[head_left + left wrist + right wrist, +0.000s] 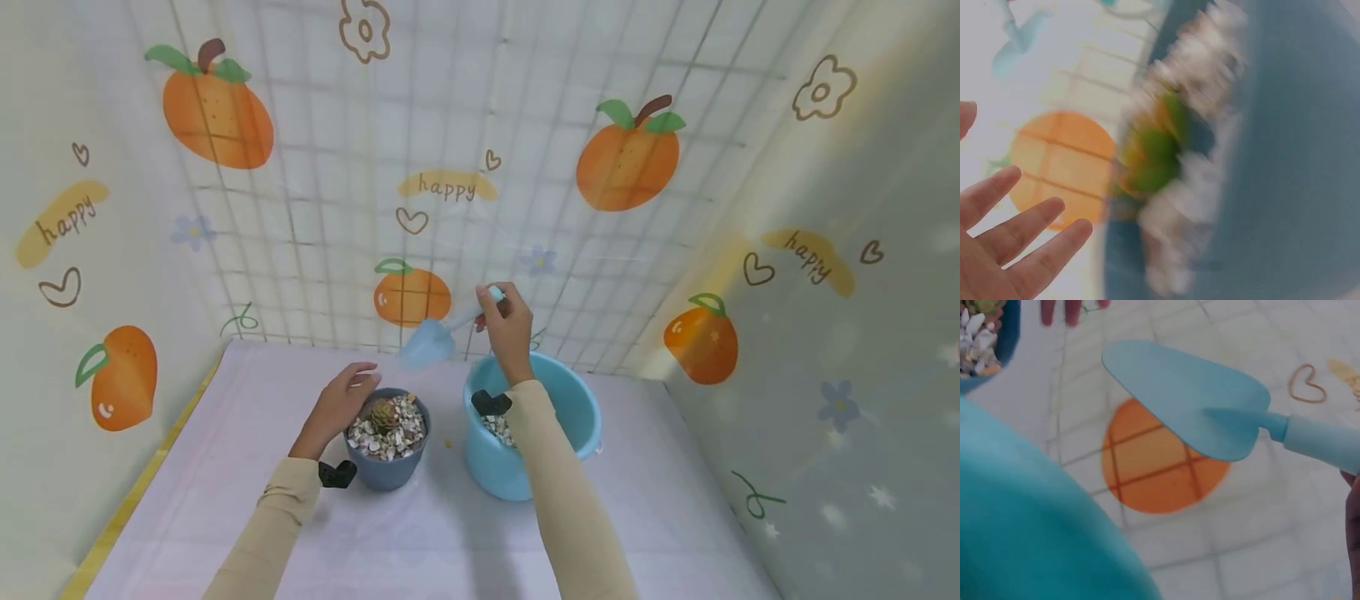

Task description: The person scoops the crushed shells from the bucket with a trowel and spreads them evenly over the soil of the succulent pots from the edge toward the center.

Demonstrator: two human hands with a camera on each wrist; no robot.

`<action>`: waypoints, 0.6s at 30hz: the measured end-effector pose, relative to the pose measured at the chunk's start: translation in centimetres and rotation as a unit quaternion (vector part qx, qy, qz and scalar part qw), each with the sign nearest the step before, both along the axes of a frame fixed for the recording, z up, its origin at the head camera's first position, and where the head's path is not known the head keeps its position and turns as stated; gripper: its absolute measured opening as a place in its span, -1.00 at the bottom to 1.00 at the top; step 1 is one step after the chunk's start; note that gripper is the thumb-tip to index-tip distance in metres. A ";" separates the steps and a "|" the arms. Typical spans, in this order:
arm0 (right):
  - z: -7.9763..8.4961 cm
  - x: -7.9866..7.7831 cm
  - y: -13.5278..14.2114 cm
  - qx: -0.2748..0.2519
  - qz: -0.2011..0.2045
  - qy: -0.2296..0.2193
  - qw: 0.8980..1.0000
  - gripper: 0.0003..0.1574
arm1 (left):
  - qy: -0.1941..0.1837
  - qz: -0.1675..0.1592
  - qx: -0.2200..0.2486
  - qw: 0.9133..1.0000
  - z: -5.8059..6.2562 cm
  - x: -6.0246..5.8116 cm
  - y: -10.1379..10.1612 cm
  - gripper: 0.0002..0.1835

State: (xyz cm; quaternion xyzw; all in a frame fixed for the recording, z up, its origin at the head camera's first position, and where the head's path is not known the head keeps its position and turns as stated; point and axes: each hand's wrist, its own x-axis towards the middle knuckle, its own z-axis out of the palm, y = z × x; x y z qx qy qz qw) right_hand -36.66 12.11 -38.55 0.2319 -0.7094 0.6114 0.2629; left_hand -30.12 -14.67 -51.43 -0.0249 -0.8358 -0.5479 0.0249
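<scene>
In the head view my right hand grips the handle of a light blue hand trowel, above and behind a blue bucket. The trowel's blade points left, and in the right wrist view no gravel shows on the blade. My left hand is beside the rim of a grey-blue flowerpot, fingers extended; whether it touches the rim I cannot tell. A small succulent sits among pale gravel in the pot. In the left wrist view the succulent is blurred, and the left fingers are spread apart.
Pale gravel lies inside the bucket, partly hidden by the right forearm. A small yellowish crumb is on the pale tabletop between pot and bucket. Behind stands a wire grid covered by a fruit-printed cloth.
</scene>
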 end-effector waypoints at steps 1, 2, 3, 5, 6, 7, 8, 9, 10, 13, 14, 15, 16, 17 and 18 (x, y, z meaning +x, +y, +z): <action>0.5 0.1 0.5 0.002 -0.006 0.007 1.000 -0.79 | 0.005 -0.006 0.004 1.000 1.0 0.2 0.4 -0.33; 0.9 0.2 1.0 0.003 -0.013 0.013 1.000 -0.78 | 0.012 -0.014 0.006 1.000 1.9 0.5 0.8 -0.32; 1.3 0.3 1.5 0.006 -0.019 0.018 1.000 -0.77 | 0.019 -0.022 0.007 1.000 2.8 0.8 1.2 -0.30; 2.1 0.5 2.6 0.003 -0.029 0.023 0.999 -0.75 | 0.034 -0.033 0.007 0.999 4.7 1.3 2.2 -0.26; 2.4 0.6 3.1 0.001 -0.036 0.026 0.999 -0.74 | 0.043 -0.037 0.006 0.998 5.6 1.5 2.8 -0.24; 2.7 0.6 3.8 -0.003 -0.045 0.029 0.999 -0.74 | 0.055 -0.044 0.005 0.998 6.3 1.5 3.5 -0.23; 2.9 0.7 4.5 -0.008 -0.056 0.031 0.998 -0.73 | 0.066 -0.051 0.005 0.997 7.0 1.5 4.3 -0.21; 3.1 0.8 5.2 -0.014 -0.068 0.032 0.997 -0.72 | 0.077 -0.056 0.005 0.995 7.5 1.5 5.1 -0.21; 3.3 0.9 5.9 -0.021 -0.078 0.031 0.996 -0.71 | 0.085 -0.059 0.005 0.995 8.0 1.5 5.9 -0.21; 3.5 1.4 7.7 -0.029 -0.110 0.025 0.993 -0.69 | 0.103 -0.073 0.003 0.992 8.9 1.2 8.1 -0.23; 3.4 1.5 8.3 -0.028 -0.117 0.017 0.993 -0.69 | 0.102 -0.076 0.000 0.992 9.0 1.2 8.8 -0.24; 3.3 1.7 8.7 -0.023 -0.125 0.010 0.992 -0.68 | 0.100 -0.078 -0.003 0.992 9.0 1.2 9.5 -0.25; 3.1 1.9 9.2 -0.018 -0.131 0.002 0.991 -0.68 | 0.097 -0.082 -0.007 0.992 9.0 1.2 10.2 -0.26; 2.9 2.1 9.6 -0.011 -0.138 -0.006 0.990 -0.68 | 0.093 -0.088 -0.009 0.992 8.9 1.2 10.8 -0.27; 2.7 2.3 10.0 -0.004 -0.143 -0.015 0.990 -0.67 | 0.089 -0.095 -0.010 0.991 8.8 1.3 11.5 -0.28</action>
